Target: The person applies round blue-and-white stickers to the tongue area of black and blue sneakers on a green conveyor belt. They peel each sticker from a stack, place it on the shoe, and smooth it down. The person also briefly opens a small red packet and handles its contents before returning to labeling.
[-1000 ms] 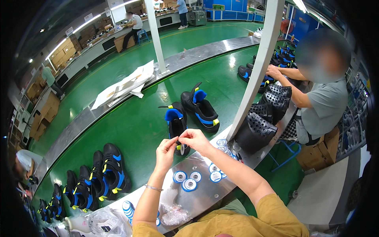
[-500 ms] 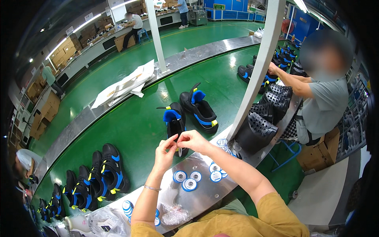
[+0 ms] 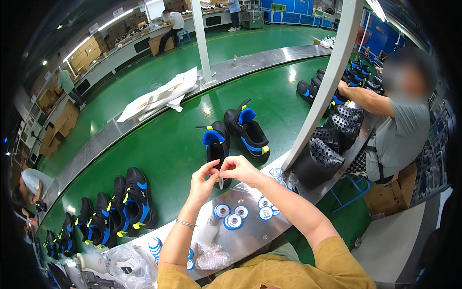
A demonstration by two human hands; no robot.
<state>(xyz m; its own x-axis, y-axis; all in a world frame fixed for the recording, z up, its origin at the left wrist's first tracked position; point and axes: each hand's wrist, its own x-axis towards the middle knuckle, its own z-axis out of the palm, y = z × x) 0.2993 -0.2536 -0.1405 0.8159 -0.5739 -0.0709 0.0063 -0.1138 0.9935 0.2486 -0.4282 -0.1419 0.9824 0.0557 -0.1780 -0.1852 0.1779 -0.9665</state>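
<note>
My left hand [image 3: 203, 183] and my right hand [image 3: 238, 170] meet above the metal ledge, fingertips pinched together. Below the fingers hangs a small pale round tag [image 3: 221, 183], seen nearly edge-on; whatever string is at the fingertips is too fine to make out. Just behind my hands stands a black and blue shoe [image 3: 215, 144] with its tongue pulled up, partly hidden by them. Its companion shoe [image 3: 247, 132] sits to the right. Several loose blue-rimmed round tags [image 3: 233, 221] lie on the ledge between my forearms, beside a bundle of thin white strands [image 3: 204, 237].
A row of black and blue shoes [image 3: 138, 200] stands at left on the green belt [image 3: 178, 159]. To the right rise a white post [image 3: 327, 91] and black perforated items [image 3: 320, 161]. Beyond them sits a co-worker [image 3: 404, 130] handling shoes. Clear plastic bags [image 3: 127, 262] lie lower left.
The whole view has shifted slightly, so the shoes appear further right. My hands keep the same close pinch. The co-worker's arms have moved a little among the shoes.
</note>
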